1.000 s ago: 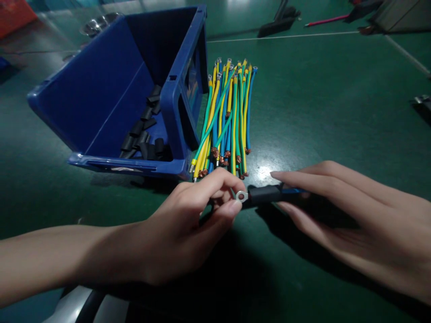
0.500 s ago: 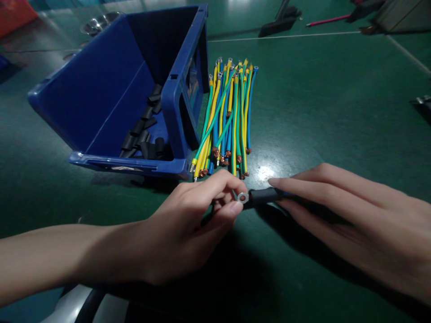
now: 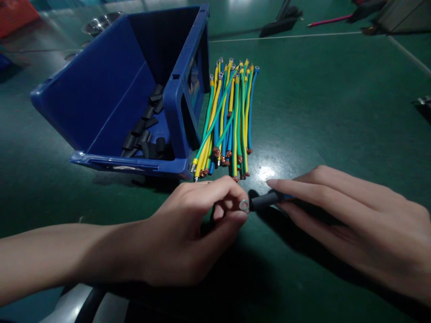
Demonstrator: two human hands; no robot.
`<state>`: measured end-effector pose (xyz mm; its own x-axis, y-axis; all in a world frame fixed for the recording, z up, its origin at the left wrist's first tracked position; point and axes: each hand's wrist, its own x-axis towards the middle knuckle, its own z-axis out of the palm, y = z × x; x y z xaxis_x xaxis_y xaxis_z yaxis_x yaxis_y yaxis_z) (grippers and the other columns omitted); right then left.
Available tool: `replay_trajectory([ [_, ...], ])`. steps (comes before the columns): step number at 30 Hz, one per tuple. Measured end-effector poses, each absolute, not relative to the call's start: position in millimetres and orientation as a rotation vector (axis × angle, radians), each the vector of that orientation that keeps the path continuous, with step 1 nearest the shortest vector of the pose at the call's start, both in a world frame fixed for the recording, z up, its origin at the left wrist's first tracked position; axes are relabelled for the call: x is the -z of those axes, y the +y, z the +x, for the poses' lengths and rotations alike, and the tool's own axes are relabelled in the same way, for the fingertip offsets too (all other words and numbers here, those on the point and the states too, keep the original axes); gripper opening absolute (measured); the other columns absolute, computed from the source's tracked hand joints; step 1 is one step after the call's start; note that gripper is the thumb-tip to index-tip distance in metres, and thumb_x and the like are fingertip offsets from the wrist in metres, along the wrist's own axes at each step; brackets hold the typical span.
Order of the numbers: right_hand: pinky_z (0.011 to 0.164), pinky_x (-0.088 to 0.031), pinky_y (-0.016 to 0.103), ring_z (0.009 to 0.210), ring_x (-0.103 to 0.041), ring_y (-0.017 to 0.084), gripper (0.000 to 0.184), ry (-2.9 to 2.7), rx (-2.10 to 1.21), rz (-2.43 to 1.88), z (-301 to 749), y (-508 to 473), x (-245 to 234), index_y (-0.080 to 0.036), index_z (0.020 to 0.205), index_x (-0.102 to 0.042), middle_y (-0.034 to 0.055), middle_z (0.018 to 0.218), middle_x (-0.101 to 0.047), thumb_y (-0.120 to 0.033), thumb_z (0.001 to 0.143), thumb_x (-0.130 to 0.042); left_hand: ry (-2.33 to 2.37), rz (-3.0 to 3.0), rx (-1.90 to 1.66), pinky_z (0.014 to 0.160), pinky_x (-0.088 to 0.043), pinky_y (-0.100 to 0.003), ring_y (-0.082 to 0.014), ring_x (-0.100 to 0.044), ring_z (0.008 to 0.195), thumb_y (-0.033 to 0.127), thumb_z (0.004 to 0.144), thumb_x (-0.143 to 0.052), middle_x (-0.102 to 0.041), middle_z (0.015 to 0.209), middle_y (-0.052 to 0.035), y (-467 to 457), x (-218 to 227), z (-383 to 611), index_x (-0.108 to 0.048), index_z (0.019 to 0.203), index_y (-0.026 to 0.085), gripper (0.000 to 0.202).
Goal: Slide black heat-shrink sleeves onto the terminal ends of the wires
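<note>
My left hand [image 3: 195, 229] is closed, its thumb and forefinger at the edges of a silver ring terminal [image 3: 244, 205]. Just right of the ring, a short black sleeve [image 3: 265, 201] surrounds the cable end. My right hand [image 3: 353, 220] pinches the blue cable [image 3: 286, 196] behind that sleeve, and most of the cable is hidden under the fingers. Beyond the hands lies a bundle of yellow, green and blue cables [image 3: 232, 116], with ring terminals at many far ends and bare copper strands at many near ends.
A blue plastic bin [image 3: 101, 89] stands left of the bundle, its open side facing me. Several black sleeves [image 3: 144, 134] lie inside it. Behind the bin is a metal bowl [image 3: 101, 24]. A dustpan-like black object [image 3: 281, 24] stands farther back on the green surface.
The ring terminal has shifted slightly right and down between my left fingertips. The sleeved cable end now tilts more, its ring end lower. My right hand has barely moved.
</note>
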<state>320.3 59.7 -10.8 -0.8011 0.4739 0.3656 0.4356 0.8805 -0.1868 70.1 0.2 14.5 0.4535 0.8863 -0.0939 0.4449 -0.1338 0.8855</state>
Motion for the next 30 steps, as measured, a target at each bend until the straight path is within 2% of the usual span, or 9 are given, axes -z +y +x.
replay_trajectory([
  [10, 0.06, -0.045, 0.028, 0.065, -0.06, 0.014, 0.026, -2.655, -0.123, -0.647, 318.7, 61.3, 12.8, -0.023, 0.123, -0.059, -0.0011, 0.081, -0.064, -0.019, 0.098, -0.054, 1.16, 1.792, -0.545, 0.057, -0.037, -0.024, -0.0117, -0.047, 0.061, 0.026, 0.104, -0.043, -0.053, 0.071, 0.0038, 1.0, -11.8, 67.4, -0.055, 0.092, 0.019, 0.019],
  [14, 0.055, -0.045, 0.028, 0.062, -0.063, 0.015, 0.027, -2.604, -0.17, -0.716, 317.3, 60.3, 8.4, -0.02, 0.125, -0.056, -0.0004, 0.077, -0.066, -0.026, 0.099, -0.054, 1.169, 1.797, -0.528, 0.058, -0.037, -0.024, -0.0126, -0.05, 0.065, 0.026, 0.106, -0.04, -0.056, 0.075, 0.0022, 1.0, -10.8, 66.4, -0.055, 0.093, 0.019, 0.02],
  [20, 0.055, -0.047, 0.028, 0.066, -0.066, 0.015, 0.034, -2.54, -0.372, -0.728, 320.2, 55.6, 5.1, -0.026, 0.129, -0.052, -0.0003, 0.086, -0.071, -0.026, 0.096, -0.057, 1.154, 1.767, -0.517, 0.061, -0.039, -0.024, -0.0118, -0.05, 0.064, 0.027, 0.107, -0.036, -0.056, 0.075, 0.0025, 1.7, -11.6, 66.5, -0.052, 0.092, 0.019, 0.024],
  [23, 0.059, -0.049, 0.029, 0.071, -0.068, 0.018, 0.031, -2.561, -0.33, -0.715, 319.9, 56.6, 6.6, -0.023, 0.129, -0.052, 0.0022, 0.09, -0.072, -0.027, 0.098, -0.052, 1.156, 1.747, -0.55, 0.057, -0.037, -0.025, -0.0115, -0.048, 0.06, 0.028, 0.107, -0.036, -0.055, 0.072, 0.0027, 0.9, -11.8, 67.0, -0.052, 0.091, 0.019, 0.024],
  [25, 0.057, -0.049, 0.029, 0.069, -0.067, 0.018, 0.025, -2.59, -0.247, -0.722, 317.7, 59.1, 7.5, -0.02, 0.122, -0.055, 0.0034, 0.086, -0.071, -0.029, 0.1, -0.048, 1.167, 1.706, -0.588, 0.056, -0.037, -0.025, -0.0114, -0.047, 0.057, 0.028, 0.107, -0.035, -0.054, 0.068, 0.0035, -0.1, -11.8, 67.0, -0.05, 0.089, 0.019, 0.025],
  [27, 0.054, -0.045, 0.029, 0.062, -0.062, 0.016, 0.016, -2.61, -0.174, -0.748, 315.4, 61.6, 7.4, -0.02, 0.105, -0.058, 0.0019, 0.075, -0.065, -0.027, 0.102, -0.045, 1.175, 1.667, -0.62, 0.053, -0.035, -0.025, -0.0109, -0.046, 0.053, 0.028, 0.107, -0.033, -0.053, 0.064, 0.0046, -1.3, -11.8, 66.6, -0.048, 0.088, 0.02, 0.025],
  [30, 0.052, -0.039, 0.029, 0.055, -0.051, 0.014, 0.023, -2.657, -0.102, -0.716, 315.5, 62.1, 5.3, -0.022, 0.083, -0.054, -0.0001, 0.066, -0.053, -0.019, 0.102, -0.042, 1.176, 1.647, -0.624, 0.051, -0.033, -0.026, -0.0103, -0.044, 0.05, 0.03, 0.107, -0.034, -0.052, 0.062, 0.0054, -3.3, -11.7, 66.1, -0.046, 0.088, 0.021, 0.024],
])
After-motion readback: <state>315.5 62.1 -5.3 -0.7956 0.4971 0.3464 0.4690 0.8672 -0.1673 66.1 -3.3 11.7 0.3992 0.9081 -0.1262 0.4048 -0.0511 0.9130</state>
